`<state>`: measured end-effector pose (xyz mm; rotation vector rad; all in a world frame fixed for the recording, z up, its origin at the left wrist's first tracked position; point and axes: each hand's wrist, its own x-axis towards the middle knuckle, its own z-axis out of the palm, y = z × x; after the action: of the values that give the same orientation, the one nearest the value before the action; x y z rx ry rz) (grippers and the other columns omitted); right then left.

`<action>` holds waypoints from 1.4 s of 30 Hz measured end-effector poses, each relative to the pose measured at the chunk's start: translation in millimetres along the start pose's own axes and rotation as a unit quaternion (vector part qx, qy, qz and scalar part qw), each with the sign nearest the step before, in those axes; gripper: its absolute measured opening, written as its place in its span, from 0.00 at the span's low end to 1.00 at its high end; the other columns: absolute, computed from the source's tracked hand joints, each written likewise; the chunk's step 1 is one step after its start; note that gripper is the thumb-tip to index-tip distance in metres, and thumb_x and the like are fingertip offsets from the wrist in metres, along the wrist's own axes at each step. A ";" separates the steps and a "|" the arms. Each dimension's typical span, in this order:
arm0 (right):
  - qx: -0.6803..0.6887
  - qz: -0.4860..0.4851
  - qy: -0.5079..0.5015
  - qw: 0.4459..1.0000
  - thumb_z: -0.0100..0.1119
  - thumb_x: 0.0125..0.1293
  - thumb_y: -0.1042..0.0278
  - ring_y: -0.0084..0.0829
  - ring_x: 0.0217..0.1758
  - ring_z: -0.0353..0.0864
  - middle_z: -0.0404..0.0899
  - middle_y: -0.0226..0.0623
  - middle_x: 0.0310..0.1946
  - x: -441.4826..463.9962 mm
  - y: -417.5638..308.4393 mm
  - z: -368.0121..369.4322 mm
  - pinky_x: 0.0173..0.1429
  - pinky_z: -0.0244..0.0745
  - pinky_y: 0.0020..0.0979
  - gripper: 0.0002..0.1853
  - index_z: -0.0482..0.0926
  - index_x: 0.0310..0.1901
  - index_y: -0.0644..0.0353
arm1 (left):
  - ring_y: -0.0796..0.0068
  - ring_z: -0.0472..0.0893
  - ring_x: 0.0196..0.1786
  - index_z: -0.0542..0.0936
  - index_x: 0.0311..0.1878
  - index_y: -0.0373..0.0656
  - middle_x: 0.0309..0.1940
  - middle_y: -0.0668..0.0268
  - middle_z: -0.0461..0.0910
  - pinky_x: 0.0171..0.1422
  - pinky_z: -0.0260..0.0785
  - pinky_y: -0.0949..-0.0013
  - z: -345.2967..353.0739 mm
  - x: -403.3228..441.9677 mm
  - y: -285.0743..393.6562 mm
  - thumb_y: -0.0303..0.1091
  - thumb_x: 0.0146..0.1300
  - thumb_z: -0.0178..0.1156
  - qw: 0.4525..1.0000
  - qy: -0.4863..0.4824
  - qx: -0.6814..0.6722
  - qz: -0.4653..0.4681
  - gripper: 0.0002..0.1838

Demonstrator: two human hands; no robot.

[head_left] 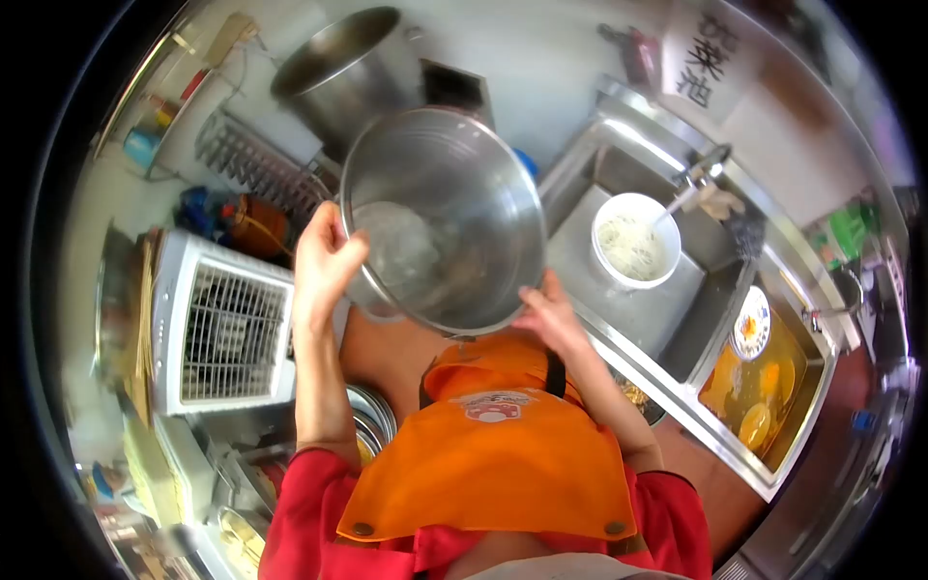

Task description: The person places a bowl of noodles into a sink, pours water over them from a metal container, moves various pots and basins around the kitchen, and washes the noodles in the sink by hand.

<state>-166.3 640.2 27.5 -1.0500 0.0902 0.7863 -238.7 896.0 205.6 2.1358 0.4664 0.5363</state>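
Kitchen sink stood at right, metal pot was tilted beside it, left hand pinched its rim, right hand, grip partly hidden, seemingly clasped its lower edge.

The scene is brightly lit; glare is seen on the steel bowl and the right sink. Toward the edges, shapes are bent, darkened and blurred.

Pale wall, reddish-brown floor
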 end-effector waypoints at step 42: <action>0.520 0.269 -0.190 0.788 0.47 0.66 0.62 0.23 0.21 0.64 0.67 0.31 0.20 86.1 84.3 -146.0 0.20 0.54 0.22 0.11 0.76 0.37 0.61 | 0.51 0.81 0.28 0.73 0.30 0.36 0.24 0.53 0.80 0.35 0.74 0.54 304.9 34.2 112.1 0.39 0.52 0.60 0.889 -0.156 0.346 0.255 0.14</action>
<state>-113.4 590.9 -147.5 0.2329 0.4399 1.2323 -33.6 650.2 140.8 3.0000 -0.1366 0.3113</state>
